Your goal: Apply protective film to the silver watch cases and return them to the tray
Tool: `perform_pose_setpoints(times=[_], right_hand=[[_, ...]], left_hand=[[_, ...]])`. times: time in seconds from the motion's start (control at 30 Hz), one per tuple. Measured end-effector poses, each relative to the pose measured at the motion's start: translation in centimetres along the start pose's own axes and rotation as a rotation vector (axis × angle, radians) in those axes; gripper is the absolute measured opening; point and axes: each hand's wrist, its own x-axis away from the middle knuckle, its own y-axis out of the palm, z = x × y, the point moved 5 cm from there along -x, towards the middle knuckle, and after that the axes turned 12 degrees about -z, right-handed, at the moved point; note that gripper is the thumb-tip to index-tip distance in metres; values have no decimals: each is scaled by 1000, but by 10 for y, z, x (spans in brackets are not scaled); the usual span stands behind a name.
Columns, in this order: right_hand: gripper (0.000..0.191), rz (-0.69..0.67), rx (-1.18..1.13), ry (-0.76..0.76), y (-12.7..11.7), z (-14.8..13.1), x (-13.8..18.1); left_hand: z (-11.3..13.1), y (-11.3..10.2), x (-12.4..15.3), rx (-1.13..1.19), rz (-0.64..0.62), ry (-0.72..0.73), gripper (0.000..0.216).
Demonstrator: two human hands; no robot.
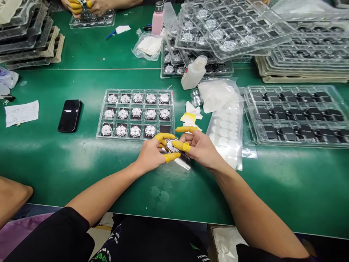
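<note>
Between my two hands, over the green table, is a round watch [171, 146] with a silvery rim and a white face cover. My left hand [152, 153] grips its left side with fingers in yellow finger cots. My right hand [200, 147], also in yellow cots, has its thumb on the watch's right edge, while its index finger stretches out above. A dark flat piece and a white slip [182, 163] show just below the watch, partly hidden by my fingers. Behind my hands lies a clear tray [101, 125] of similar watches; its front right pocket shows only a black pad.
To the right are a sheet of round white stickers [225, 136] and a tray of black parts [252, 134]. A white bottle [194, 72] tilts near stacked trays [245, 31]. A phone [70, 115] lies left. Another person's hands [95, 6] work at the far side.
</note>
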Motion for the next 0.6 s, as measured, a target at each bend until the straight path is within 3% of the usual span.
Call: perform_pose_setpoints(times=[0.1, 0.2, 0.27, 0.3, 0.43, 0.6], right_hand=[[50, 47, 261, -69, -14, -7, 2], [29, 400, 710, -179, -47, -23, 10], [26, 656, 890, -143, -63, -24, 14], [26, 705, 960, -78, -66, -20, 14], [24, 590, 1179, 128, -64, -1, 3], [23, 359, 917, -78, -66, -11, 5]], left_hand=[[-1, 0, -1, 80, 4, -16, 57], [-2, 1, -1, 121, -18, -44, 56], [-2, 0, -1, 102, -17, -51, 54], [-2, 0, -1, 91, -15, -50, 53], [0, -1, -1, 63, -17, -47, 53], [4, -1, -1, 43, 7, -86, 58]])
